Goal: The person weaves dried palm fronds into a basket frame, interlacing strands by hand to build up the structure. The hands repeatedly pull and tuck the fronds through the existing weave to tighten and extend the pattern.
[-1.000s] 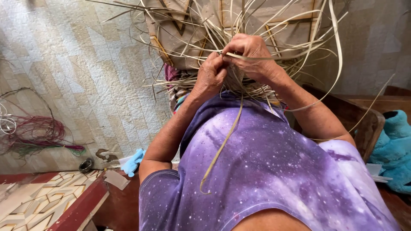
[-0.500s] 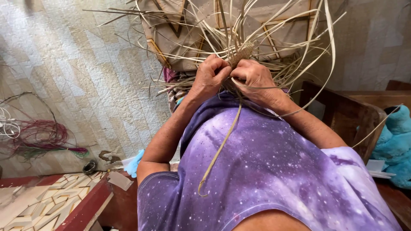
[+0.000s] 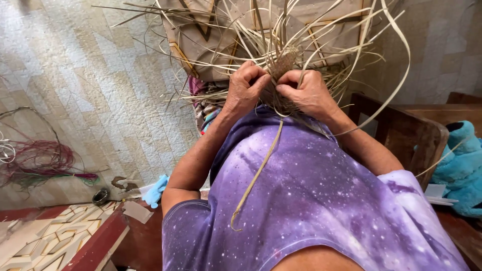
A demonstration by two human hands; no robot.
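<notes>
Left hand (image 3: 244,92) and right hand (image 3: 307,92) both pinch the woven straw piece (image 3: 282,68), loose strips (image 3: 351,45) fanning around.

This is looking like a home being used as a small weaving workplace. A patterned tiled floor (image 3: 90,90) is spreading under everything, with a bundle of dyed red and green fibres (image 3: 40,163) lying on it toward the left edge. Loose pale straw strips (image 3: 301,45) are fanning out around a half-woven piece. A dark wooden chair (image 3: 401,133) is standing at the right, a blue plush toy (image 3: 459,168) sitting beside it.
</notes>
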